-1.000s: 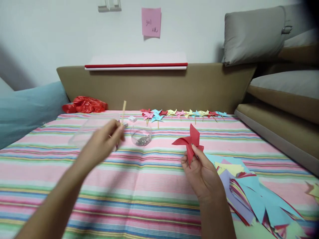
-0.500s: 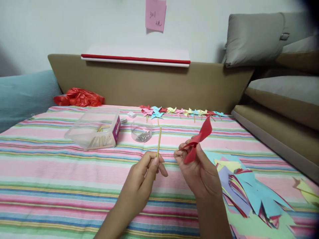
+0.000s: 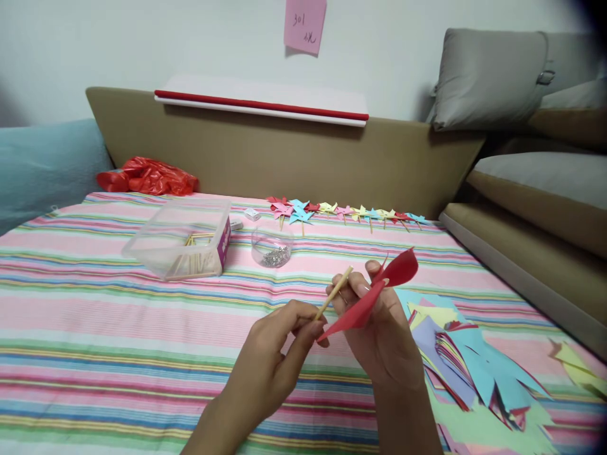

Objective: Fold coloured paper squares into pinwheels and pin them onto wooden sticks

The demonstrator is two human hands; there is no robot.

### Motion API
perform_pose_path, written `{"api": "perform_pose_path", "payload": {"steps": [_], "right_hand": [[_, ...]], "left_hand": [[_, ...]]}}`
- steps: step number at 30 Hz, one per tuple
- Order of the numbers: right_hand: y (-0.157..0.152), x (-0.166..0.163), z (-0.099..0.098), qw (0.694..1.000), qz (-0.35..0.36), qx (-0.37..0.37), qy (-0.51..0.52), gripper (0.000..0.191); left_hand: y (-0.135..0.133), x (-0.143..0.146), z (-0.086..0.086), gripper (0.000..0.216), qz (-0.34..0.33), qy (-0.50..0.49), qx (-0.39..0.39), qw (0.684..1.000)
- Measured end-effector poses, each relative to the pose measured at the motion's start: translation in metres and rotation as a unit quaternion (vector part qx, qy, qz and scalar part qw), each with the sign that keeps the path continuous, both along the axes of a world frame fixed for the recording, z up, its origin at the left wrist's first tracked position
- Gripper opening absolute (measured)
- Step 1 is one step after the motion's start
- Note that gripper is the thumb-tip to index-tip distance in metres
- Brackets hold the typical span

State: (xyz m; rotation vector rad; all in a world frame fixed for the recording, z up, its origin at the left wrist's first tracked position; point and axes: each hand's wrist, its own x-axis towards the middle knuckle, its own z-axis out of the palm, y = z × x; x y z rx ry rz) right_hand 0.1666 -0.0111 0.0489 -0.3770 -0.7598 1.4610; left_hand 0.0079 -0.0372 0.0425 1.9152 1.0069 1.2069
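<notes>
My left hand (image 3: 284, 347) is closed on a thin wooden stick (image 3: 336, 292), pinched between thumb and fingers and tilted up to the right. Beside it, my right hand (image 3: 386, 335) grips a red paper pinwheel (image 3: 363, 306) by its middle, seen nearly edge-on with its blades curling to both sides. The stick's upper end is close to the right fingers, behind the lower red blade; whether it touches the paper I cannot tell. That blade's tip reaches to the left fingertips.
A clear plastic box (image 3: 156, 253) of sticks lies left, beside a round clear dish (image 3: 272, 248) of metal pins. Finished pinwheels (image 3: 300, 212) line the back. Cut coloured paper (image 3: 488, 360) is piled at right on the striped cloth (image 3: 118, 322). A red plastic bag (image 3: 152, 177) lies back left.
My left hand has brought the stick rightward and tilted it toward the pinwheel. My right hand has turned the pinwheel so that one blade now points down to the left.
</notes>
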Motion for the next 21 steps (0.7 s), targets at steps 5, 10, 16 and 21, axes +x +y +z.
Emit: {"api": "perform_pose_path", "payload": {"steps": [5, 10, 16, 21], "right_hand": [[-0.004, 0.0, 0.003, 1.0, 0.002, 0.022, 0.009, 0.034], [-0.008, 0.001, 0.004, 1.0, 0.003, 0.028, 0.013, 0.036], [-0.005, 0.003, -0.005, 0.998, 0.002, 0.053, 0.025, 0.035], [-0.003, 0.001, -0.007, 0.998, -0.004, 0.053, 0.033, 0.036]], "left_hand": [[-0.002, 0.0, -0.004, 0.014, -0.011, -0.002, 0.013, 1.0], [-0.004, -0.001, -0.006, 0.009, -0.003, 0.017, 0.036, 0.999], [-0.005, 0.0, 0.0, 0.012, 0.04, 0.055, 0.163, 0.984], [-0.005, -0.001, 0.0, 0.015, 0.088, 0.12, 0.261, 0.954]]}}
